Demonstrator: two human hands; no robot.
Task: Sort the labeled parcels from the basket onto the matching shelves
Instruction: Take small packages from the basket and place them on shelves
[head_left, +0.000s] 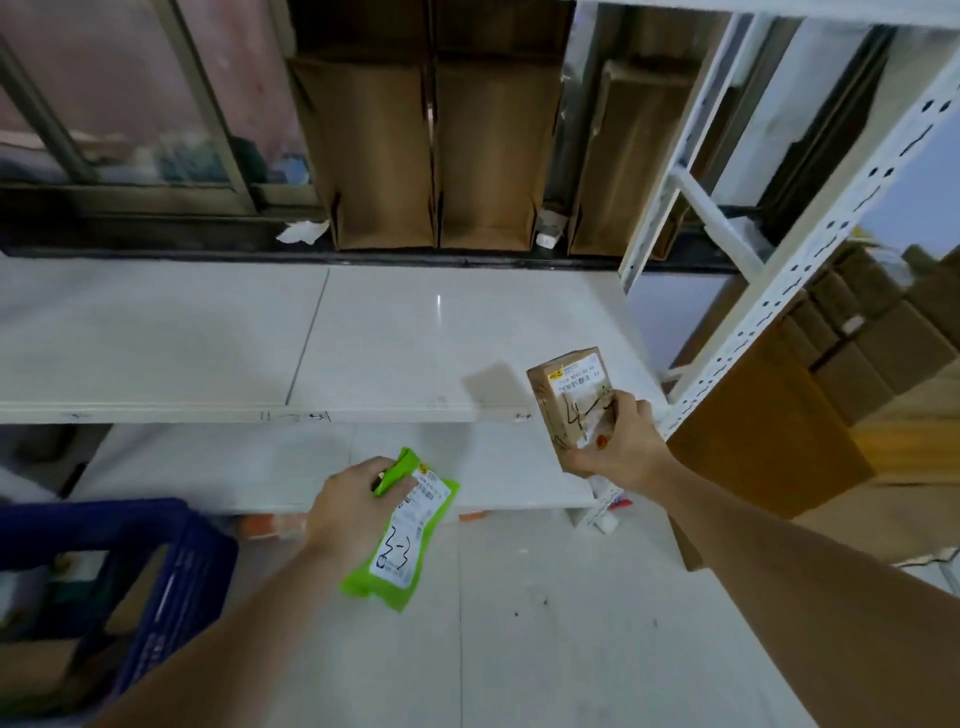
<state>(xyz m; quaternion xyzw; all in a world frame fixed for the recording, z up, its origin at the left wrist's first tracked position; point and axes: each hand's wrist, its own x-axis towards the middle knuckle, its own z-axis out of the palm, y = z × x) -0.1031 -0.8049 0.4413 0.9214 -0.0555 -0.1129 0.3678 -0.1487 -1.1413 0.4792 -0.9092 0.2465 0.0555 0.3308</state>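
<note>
Two parcels are in the person's hands, one in each. The left hand grips the top end of a green pouch, its fingers curled around the folded edge; the pouch hangs down below the fingers, and its white label with handwritten marks faces up. The right hand holds a small brown box by its lower end, fingers wrapped around it, so the box stands up above the fingers, over the front edge of the upper white shelf. A lower shelf lies just beyond the left fingers. To the left of the left hand, lower down, stands the blue basket on the floor.
</note>
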